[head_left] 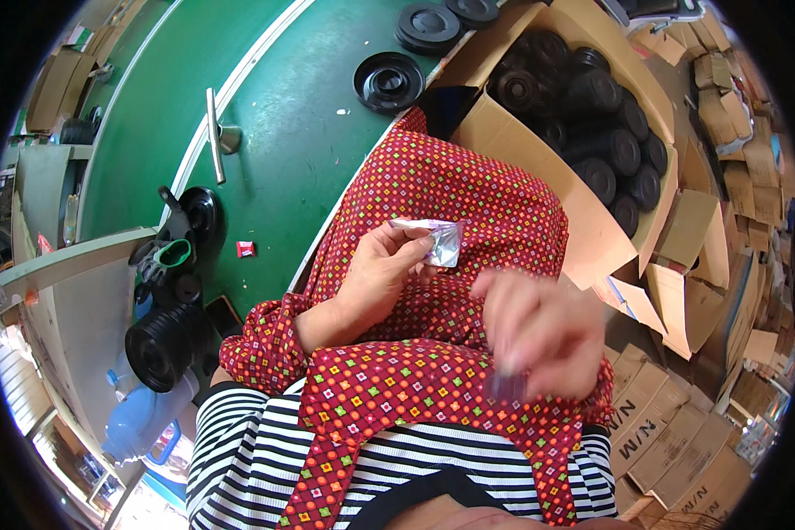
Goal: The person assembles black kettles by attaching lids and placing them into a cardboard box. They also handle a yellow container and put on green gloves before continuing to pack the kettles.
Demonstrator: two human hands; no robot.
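Observation:
My left hand pinches a small silver foil packet with a pinkish edge between thumb and fingers, above my lap. To its right, my right hand is smeared by motion, its fingers curled. A small dark purplish thing shows blurred at its fingertips; its kind cannot be made out. Beneath both hands spreads a red apron with a pattern of small coloured flowers.
On the green table lie black round lids, a small red packet and a metal handle-like bar. A black ribbed stack stands at left. An open cardboard box of black round parts stands at right.

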